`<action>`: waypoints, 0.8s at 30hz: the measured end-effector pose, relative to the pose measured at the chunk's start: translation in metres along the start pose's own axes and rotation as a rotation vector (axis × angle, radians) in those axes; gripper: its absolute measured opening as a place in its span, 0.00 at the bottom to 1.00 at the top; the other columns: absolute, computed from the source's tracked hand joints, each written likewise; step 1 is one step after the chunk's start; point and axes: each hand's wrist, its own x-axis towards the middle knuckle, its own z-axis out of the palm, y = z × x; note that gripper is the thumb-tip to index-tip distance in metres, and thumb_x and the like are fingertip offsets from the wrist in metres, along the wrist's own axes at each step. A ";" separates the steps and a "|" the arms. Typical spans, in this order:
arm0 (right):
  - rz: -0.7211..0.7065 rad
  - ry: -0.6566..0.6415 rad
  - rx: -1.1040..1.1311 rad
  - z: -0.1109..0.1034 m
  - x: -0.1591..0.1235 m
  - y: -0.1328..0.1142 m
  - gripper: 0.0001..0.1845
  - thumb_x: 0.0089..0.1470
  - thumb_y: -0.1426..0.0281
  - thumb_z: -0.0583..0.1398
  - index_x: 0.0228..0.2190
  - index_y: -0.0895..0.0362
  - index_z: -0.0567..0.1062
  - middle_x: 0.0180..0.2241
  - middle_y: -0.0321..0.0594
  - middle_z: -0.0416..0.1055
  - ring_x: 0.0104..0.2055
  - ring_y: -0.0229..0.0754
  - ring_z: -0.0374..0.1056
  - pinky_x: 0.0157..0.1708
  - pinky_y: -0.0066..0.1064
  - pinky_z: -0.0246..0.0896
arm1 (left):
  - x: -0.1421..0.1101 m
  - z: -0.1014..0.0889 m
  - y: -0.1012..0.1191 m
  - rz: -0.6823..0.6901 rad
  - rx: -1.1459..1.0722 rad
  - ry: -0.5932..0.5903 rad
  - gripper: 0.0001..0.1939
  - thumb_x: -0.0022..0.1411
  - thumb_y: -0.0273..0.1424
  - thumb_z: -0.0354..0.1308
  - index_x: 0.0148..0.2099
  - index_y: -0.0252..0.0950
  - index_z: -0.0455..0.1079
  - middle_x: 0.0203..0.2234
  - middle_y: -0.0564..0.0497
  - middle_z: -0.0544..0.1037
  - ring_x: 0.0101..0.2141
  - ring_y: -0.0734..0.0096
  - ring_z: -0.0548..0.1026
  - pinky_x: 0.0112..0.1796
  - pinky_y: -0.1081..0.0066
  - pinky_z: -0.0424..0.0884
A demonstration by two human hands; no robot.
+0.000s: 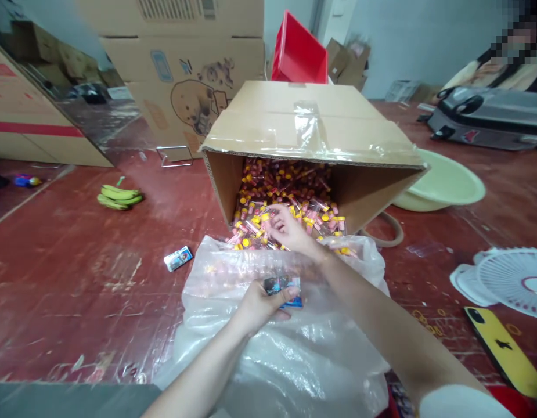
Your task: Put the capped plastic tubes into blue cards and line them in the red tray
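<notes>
My left hand [263, 305] is closed on a small blue printed packet [294, 301], thumb across its front, above a translucent plastic bag [294, 348]. Reaching into the mouth of a cardboard box [259, 116] lying on its side, my right hand [289, 229] has its fingers curled around a small clear tube [265, 219] with a yellow cap and pink contents. Many similar tubes [285, 180] fill the box and spill toward its front edge. The bag spreads from the box opening toward me. A second blue packet [178, 259] lies on the floor at left.
Bananas [120, 197] lie on the red floor at left. To the right are a pale green basin [446, 180], a tape roll [392, 229], a white fan grille [512, 278] and a yellow phone [505, 351]. A person sits behind a grey suitcase [490, 119].
</notes>
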 end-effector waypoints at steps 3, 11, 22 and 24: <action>0.077 0.078 0.212 -0.035 -0.038 -0.020 0.20 0.57 0.70 0.56 0.51 0.50 0.59 0.33 0.33 0.67 0.32 0.35 0.67 0.32 0.28 0.67 | 0.003 0.005 0.004 0.015 0.019 -0.057 0.19 0.45 0.43 0.70 0.31 0.32 0.76 0.24 0.46 0.80 0.28 0.65 0.78 0.25 0.73 0.72; -0.145 -0.024 -0.093 -0.084 -0.097 -0.066 0.18 0.58 0.71 0.58 0.50 0.48 0.64 0.45 0.41 0.68 0.47 0.44 0.66 0.47 0.39 0.64 | 0.006 0.019 0.013 0.125 -0.001 -0.091 0.16 0.38 0.38 0.74 0.24 0.33 0.73 0.17 0.53 0.74 0.19 0.73 0.70 0.23 0.73 0.68; -0.019 -0.189 0.071 -0.081 -0.092 -0.067 0.18 0.58 0.67 0.59 0.49 0.49 0.62 0.45 0.41 0.68 0.46 0.44 0.68 0.44 0.38 0.68 | 0.000 0.021 0.016 0.123 -0.081 -0.068 0.16 0.41 0.38 0.73 0.29 0.32 0.76 0.20 0.51 0.77 0.22 0.72 0.73 0.27 0.73 0.70; 0.059 -0.156 0.251 -0.073 -0.097 -0.059 0.15 0.57 0.65 0.60 0.43 0.50 0.61 0.37 0.38 0.68 0.35 0.39 0.68 0.32 0.32 0.68 | -0.001 0.023 0.017 0.068 -0.191 -0.080 0.18 0.46 0.40 0.71 0.36 0.32 0.77 0.26 0.48 0.79 0.25 0.70 0.76 0.30 0.70 0.73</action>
